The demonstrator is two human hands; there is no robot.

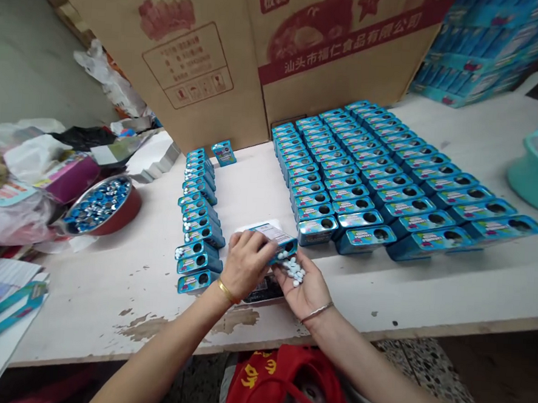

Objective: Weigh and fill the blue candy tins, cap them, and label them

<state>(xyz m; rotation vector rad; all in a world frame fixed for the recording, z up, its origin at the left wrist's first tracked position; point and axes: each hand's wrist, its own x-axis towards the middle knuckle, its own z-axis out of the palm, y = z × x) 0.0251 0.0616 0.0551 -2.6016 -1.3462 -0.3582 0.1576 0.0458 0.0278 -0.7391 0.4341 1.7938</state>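
Note:
My left hand (247, 262) grips a small blue candy tin (279, 238) from its left side. The tin is tilted, with its round opening facing my right hand (306, 292). That hand is cupped palm up under the opening and holds several small white candies (296, 271). Beneath both hands lies a dark, flat object (263, 291), mostly covered by them. To the left runs a column of upright blue tins (199, 221), some with white candies on their tops. On the right, many more upright tins (366, 171) stand in rows, with dark round openings in their tops.
A large cardboard box (205, 51) walls off the back. At left, a red bowl (127, 208) holds many shiny blue and silver pieces, beside plastic bags and papers. A turquoise tub (532, 181) is at far right, near stacked blue packs (478, 56). The table's front edge is close.

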